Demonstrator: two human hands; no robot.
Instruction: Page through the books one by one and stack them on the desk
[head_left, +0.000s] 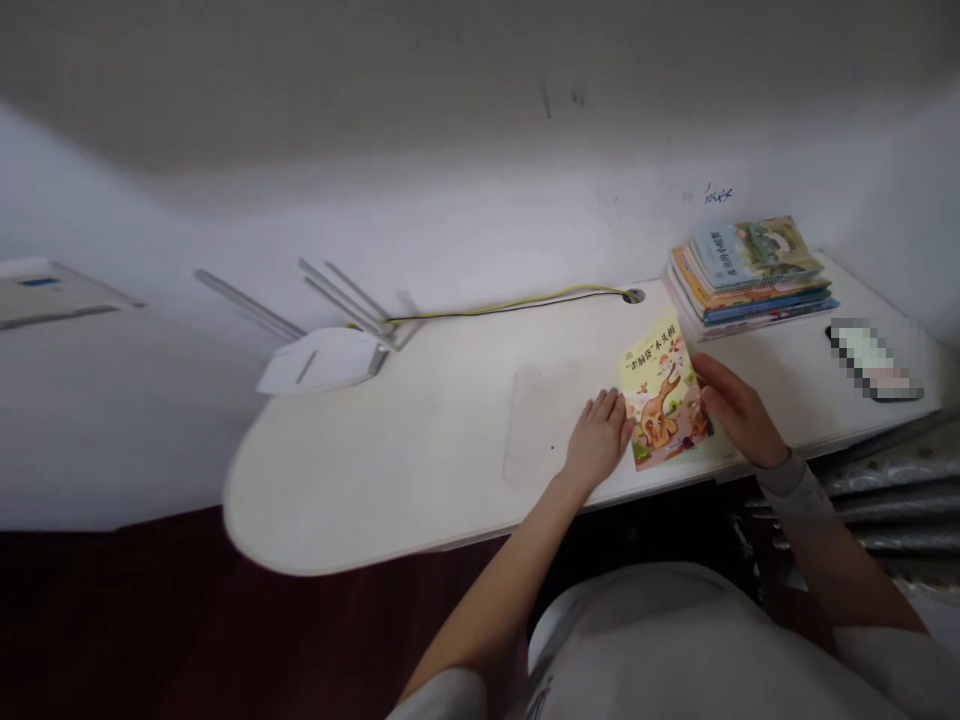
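Note:
A thin picture book [660,405] with a yellow cover and a cartoon animal lies near the front edge of the white desk, right of its middle. My left hand [598,438] rests flat on the desktop, fingers stretched out, its fingertips against the book's left edge. Along the opposite edge, my right hand [739,410] has its thumb and fingers around the book's side; some of those fingers are partly hidden.
A stack of books [754,275] stands at the back right, with a phone [874,360] to its right. At the far left sits a white router [322,358] with raised antennas. A yellow cable [510,302] runs along the wall to a desk hole [634,296].

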